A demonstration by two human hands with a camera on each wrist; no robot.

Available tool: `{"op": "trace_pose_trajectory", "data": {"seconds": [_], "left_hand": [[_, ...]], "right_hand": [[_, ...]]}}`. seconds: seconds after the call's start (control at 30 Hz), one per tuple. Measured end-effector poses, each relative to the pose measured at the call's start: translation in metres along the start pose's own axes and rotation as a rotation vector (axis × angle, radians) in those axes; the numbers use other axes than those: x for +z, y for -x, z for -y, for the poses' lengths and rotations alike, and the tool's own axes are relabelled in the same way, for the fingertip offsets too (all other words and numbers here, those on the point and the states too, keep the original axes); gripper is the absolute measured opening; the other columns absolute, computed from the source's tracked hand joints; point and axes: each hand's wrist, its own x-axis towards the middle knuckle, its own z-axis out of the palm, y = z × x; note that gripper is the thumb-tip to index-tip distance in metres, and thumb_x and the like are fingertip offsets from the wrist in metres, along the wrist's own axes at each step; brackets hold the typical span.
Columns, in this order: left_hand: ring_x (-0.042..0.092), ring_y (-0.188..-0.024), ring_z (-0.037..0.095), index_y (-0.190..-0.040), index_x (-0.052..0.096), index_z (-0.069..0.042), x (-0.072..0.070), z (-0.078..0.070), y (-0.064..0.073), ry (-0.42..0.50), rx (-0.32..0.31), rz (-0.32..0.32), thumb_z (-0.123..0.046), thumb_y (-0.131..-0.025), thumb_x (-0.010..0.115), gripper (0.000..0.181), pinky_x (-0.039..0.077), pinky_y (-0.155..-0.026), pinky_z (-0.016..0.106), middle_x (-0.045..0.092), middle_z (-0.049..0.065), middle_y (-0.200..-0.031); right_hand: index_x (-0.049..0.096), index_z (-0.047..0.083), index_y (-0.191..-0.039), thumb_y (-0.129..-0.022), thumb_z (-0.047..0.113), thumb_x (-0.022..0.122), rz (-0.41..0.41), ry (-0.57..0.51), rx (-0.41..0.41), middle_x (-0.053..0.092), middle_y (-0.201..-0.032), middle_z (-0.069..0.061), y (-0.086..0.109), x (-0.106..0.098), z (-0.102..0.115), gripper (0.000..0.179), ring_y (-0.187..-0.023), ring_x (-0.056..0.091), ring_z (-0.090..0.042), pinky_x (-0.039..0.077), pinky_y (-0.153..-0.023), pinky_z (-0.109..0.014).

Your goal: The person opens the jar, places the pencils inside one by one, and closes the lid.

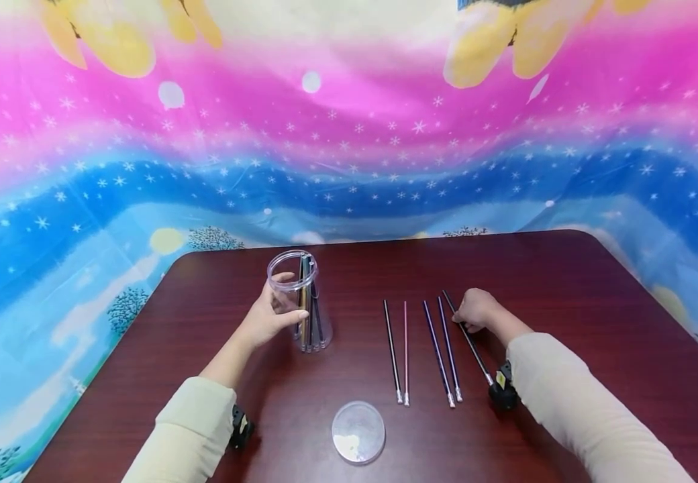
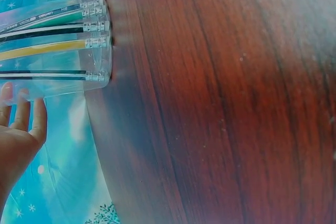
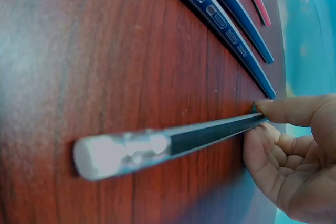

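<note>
My left hand (image 1: 269, 314) grips a clear plastic jar (image 1: 327, 333) that stands upright on the table, its top uncovered. Several pencils (image 2: 44, 50), black, green and yellow among them, lean inside with their metal-banded ends at the bottom. To the right, my right hand (image 1: 478, 312) pinches a black pencil (image 3: 215, 130) between thumb and finger, partway along its shaft. This pencil's white eraser (image 3: 97, 157) points back toward the wrist. Just left of it lie two dark blue pencils (image 1: 439, 355), and farther left a pink pencil (image 1: 406, 352) beside a black one (image 1: 392, 353).
A round clear lid (image 1: 358, 433) lies flat near the front of the dark red-brown table (image 1: 234, 429). Behind the table's far edge hangs a colourful printed cloth (image 1: 349, 147). Each forearm wears a small black device (image 1: 502, 389) at the wrist.
</note>
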Motion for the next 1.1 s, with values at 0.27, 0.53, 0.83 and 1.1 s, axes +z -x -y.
{"op": "trace_pose_trajectory", "data": {"seconds": [0.27, 0.53, 0.83, 1.1], "left_hand": [[0.051, -0.110, 0.032, -0.137, 0.025, -0.007, 0.004, 0.001, 0.002, 0.021, -0.011, 0.016, -0.003, -0.078, 0.068, 0.074, 0.038, -0.097, 0.045, 0.051, 0.026, -0.122], [0.052, -0.107, 0.030, -0.136, 0.026, -0.008, 0.002, -0.002, 0.001, 0.017, -0.008, 0.007, -0.003, -0.077, 0.069, 0.074, 0.039, -0.096, 0.045, 0.051, 0.025, -0.119], [0.055, -0.092, 0.016, -0.135, 0.026, -0.003, 0.000, -0.006, 0.000, 0.043, 0.007, -0.008, 0.002, -0.076, 0.067, 0.073, 0.040, -0.094, 0.039, 0.052, 0.026, -0.116], [0.055, -0.097, 0.024, -0.135, 0.026, -0.004, 0.001, -0.006, 0.002, 0.026, -0.001, -0.004, 0.001, -0.076, 0.067, 0.073, 0.040, -0.094, 0.041, 0.052, 0.026, -0.118]], "right_hand": [[0.043, 0.010, -0.059, -0.086, 0.003, 0.053, 0.021, -0.177, -0.036, 0.051, -0.062, -0.002, 0.009, 0.000, -0.015, 0.030, -0.054, 0.050, -0.013, 0.051, -0.058, -0.029], [0.049, -0.003, -0.081, -0.089, 0.003, 0.044, 0.053, -0.295, -0.098, 0.056, -0.110, -0.025, 0.017, -0.012, -0.001, 0.011, -0.074, 0.054, -0.016, 0.053, -0.066, -0.032], [0.046, -0.010, -0.100, -0.091, 0.003, 0.043, 0.066, -0.471, -0.161, 0.054, -0.107, -0.026, 0.024, -0.017, 0.030, 0.016, -0.069, 0.054, -0.011, 0.053, -0.067, -0.029], [0.044, -0.009, -0.103, -0.089, 0.003, 0.047, 0.066, -0.592, -0.198, 0.053, -0.085, -0.006, 0.032, -0.017, 0.055, 0.019, -0.066, 0.053, -0.009, 0.052, -0.063, -0.025]]}}
